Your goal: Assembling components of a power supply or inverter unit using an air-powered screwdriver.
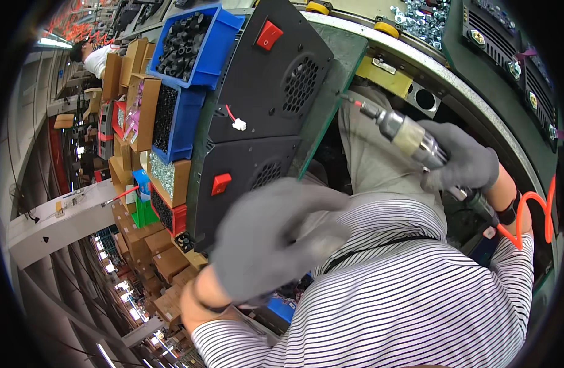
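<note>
Black housing panels, two: upper panel [276, 73] and lower panel [242, 184], one above the other on the green bench [334, 73], each with one red rocker switch and one round honeycomb vent. One white connector [239, 125] on a red lead lies at the seam between them.

Blue bins, two: upper bin [196, 46] and lower bin [174, 122], both holding small black parts, just left of the panels.

Pneumatic screwdriver [405, 132], one, tilted, tip pointing up-left toward the upper panel's right edge; one orange coiled hose [533, 214] runs near the wrist.

Right hand [463, 162], grey-gloved, fingers wrapped tight around the screwdriver's body.

Left hand [273, 236], grey-gloved, blurred, raised in front of the lower panel, fingers loosely curled, gripping nothing visible.
</note>
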Motion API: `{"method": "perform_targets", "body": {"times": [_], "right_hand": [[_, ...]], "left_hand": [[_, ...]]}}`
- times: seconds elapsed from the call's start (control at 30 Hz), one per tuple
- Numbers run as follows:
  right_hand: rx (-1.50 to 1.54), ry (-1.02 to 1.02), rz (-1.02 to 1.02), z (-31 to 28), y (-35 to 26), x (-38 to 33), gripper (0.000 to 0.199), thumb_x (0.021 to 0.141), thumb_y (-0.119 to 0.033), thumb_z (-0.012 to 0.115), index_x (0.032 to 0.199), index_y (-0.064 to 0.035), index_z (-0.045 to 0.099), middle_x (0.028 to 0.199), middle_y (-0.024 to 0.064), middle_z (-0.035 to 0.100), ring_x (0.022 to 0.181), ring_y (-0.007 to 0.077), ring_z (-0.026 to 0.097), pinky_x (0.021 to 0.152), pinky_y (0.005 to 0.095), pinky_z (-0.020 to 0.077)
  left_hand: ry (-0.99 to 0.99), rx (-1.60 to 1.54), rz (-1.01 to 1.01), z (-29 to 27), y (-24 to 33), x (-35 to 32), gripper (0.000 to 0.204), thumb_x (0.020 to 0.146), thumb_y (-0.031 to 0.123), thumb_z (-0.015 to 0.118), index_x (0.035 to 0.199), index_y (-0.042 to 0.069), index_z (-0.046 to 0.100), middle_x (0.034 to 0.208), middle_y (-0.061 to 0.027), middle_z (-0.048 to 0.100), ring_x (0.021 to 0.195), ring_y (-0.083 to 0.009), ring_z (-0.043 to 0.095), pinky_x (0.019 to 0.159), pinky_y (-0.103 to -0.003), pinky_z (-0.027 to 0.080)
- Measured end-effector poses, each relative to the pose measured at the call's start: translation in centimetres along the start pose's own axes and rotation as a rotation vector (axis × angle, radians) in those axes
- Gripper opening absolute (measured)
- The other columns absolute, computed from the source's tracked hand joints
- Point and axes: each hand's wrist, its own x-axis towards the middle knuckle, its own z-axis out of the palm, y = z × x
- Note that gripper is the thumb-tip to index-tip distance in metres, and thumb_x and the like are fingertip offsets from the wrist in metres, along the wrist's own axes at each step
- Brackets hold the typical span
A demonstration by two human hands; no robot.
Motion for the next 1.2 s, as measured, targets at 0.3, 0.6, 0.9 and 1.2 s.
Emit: {"method": "perform_targets", "body": {"times": [0.3,0.6,0.9,1.2], "right_hand": [[0.078,0.054,-0.055,-1.4,1.3,2.9,0.07,0.065,-0.018,0.079,0.127,0.0025,0.052,0.092,0.0038,0.059,0.083,0.0128,0.053,0.078,0.0283,0.0455],[-0.011,0.028,-0.005,-2.6,-0.3,4.3,0.064,0.067,-0.016,0.078,0.123,0.0036,0.055,0.088,0.0059,0.059,0.082,0.0132,0.053,0.077,0.03,0.046],[0.088,-0.023,0.003,-2.5,-0.6,3.5,0.067,0.068,-0.022,0.081,0.123,0.0034,0.053,0.093,0.0036,0.058,0.086,0.0124,0.051,0.079,0.0277,0.0446],[0.248,-0.049,0.055,2.1,0.2,-0.5,0.071,0.064,-0.019,0.084,0.124,0.0019,0.052,0.093,0.0007,0.055,0.084,0.0095,0.049,0.077,0.026,0.0448]], "left_hand": [[0.204,0.249,-0.289,-8.7,2.7,7.0,0.058,0.078,0.037,0.071,0.119,-0.003,0.061,0.093,-0.0066,0.066,0.078,-0.0104,0.059,0.069,-0.024,0.047],[-0.141,0.206,-0.181,-10.5,-1.3,10.3,0.036,0.081,0.026,0.063,0.105,0.0,0.067,0.078,-0.0098,0.067,0.068,-0.0147,0.062,0.066,-0.029,0.052],[0.38,0.694,0.003,-10.0,3.6,6.0,0.027,0.088,0.019,0.062,0.105,-0.001,0.066,0.096,-0.0096,0.066,0.077,-0.0145,0.061,0.07,-0.028,0.048],[-0.086,-1.069,-0.534,2.2,-6.0,-1.6,0.035,0.097,0.021,0.044,0.123,-0.003,0.05,0.083,-0.0026,0.058,0.063,-0.008,0.046,0.056,-0.023,0.039]]}}
